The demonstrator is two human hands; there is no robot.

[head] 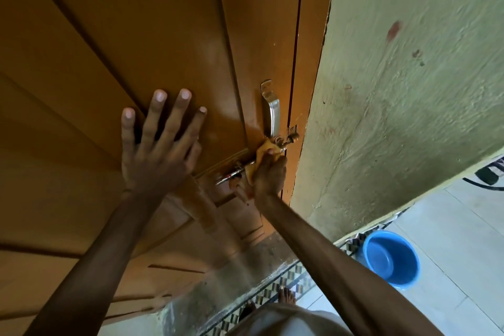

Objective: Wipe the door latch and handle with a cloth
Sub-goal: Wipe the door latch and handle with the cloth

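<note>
An orange-brown wooden door (163, 35) fills the left of the view. A silver pull handle (272, 110) is fixed near its right edge. Below the handle runs a metal sliding latch (234, 172), its bolt reaching towards the frame. My right hand (268, 174) is shut on a yellow cloth (266, 150) and presses it around the middle of the latch bolt. The cloth covers part of the bolt. My left hand (158, 142) lies flat on the door panel to the left of the latch, fingers spread, holding nothing.
A rough pale green wall (409, 90) stands right of the door frame. A blue plastic tub (391, 258) sits on the tiled floor at the lower right. A patterned tile strip (286, 284) runs along the threshold, with my bare foot (286, 294) on it.
</note>
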